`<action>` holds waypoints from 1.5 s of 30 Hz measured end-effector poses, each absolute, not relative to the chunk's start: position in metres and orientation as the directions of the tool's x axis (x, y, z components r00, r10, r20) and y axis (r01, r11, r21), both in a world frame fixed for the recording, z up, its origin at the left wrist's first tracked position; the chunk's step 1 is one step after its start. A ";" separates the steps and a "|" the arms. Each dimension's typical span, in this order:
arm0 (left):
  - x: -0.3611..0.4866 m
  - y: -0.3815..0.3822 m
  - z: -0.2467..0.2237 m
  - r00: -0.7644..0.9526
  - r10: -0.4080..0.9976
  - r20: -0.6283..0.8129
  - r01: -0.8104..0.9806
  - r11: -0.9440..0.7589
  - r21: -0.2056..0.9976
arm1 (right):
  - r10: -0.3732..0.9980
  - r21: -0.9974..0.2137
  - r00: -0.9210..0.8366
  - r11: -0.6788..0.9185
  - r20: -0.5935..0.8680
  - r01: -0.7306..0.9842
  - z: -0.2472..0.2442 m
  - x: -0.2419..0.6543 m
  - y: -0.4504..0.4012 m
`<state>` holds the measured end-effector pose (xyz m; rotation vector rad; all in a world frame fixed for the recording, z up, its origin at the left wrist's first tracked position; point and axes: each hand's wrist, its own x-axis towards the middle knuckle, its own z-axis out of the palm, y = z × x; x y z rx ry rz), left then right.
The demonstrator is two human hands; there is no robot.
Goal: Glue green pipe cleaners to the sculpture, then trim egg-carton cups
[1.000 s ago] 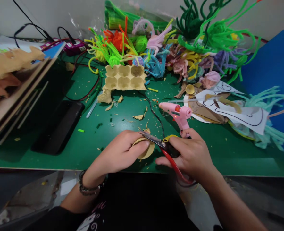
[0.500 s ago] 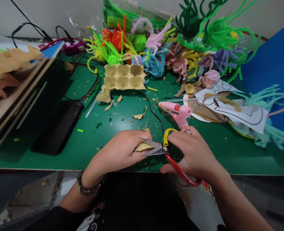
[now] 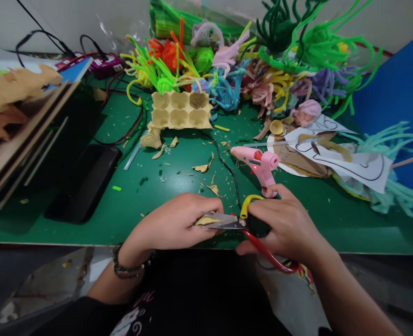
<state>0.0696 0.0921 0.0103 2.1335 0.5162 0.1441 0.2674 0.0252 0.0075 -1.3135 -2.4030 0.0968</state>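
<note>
My left hand [image 3: 182, 221] is closed around a small tan piece of egg carton [image 3: 207, 219], most of it hidden by the fingers. In my right hand [image 3: 286, 224] are scissors [image 3: 227, 221] with one red and one yellow handle. Their blades point left and lie partly apart across the carton piece. Just beyond my right fingers is a pink glue gun [image 3: 257, 163] with a small red light lit. A tan egg carton [image 3: 181, 124] with torn edges lies farther back on the green table.
Torn carton scraps [image 3: 201, 168] litter the green tabletop [image 3: 171, 186]. A black phone [image 3: 84, 184] lies at left beside stacked boards [image 3: 28, 135]. Bundles of colourful pipe cleaners [image 3: 227, 88] line the back. A black cord [image 3: 223, 163] crosses the middle; paper cutouts [image 3: 353, 163] lie at right.
The scissor blades have moved closer together over the carton piece. My right hand has shifted slightly right and down, while my left hand stays nearly in place.
</note>
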 end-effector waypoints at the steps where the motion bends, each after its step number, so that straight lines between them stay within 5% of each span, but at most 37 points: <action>1: 0.070 0.092 0.010 0.907 0.412 -0.088 0.304 -0.494 0.814 | 0.817 -0.237 -0.483 0.560 0.316 0.793 0.008 0.267 0.025; 12: 0.071 0.089 0.010 0.836 0.531 -0.137 0.381 -0.383 0.842 | 0.846 -0.185 -0.413 0.490 0.337 0.852 0.002 0.269 0.025; 32: 0.071 0.090 0.014 0.901 0.417 -0.124 0.329 -0.468 0.820 | 0.852 -0.343 -0.469 0.523 0.233 0.780 0.005 0.270 0.024; 45: 0.074 0.091 0.014 0.921 0.378 -0.097 0.278 -0.462 0.842 | 0.860 -0.301 -0.435 0.504 0.267 0.810 0.004 0.272 0.021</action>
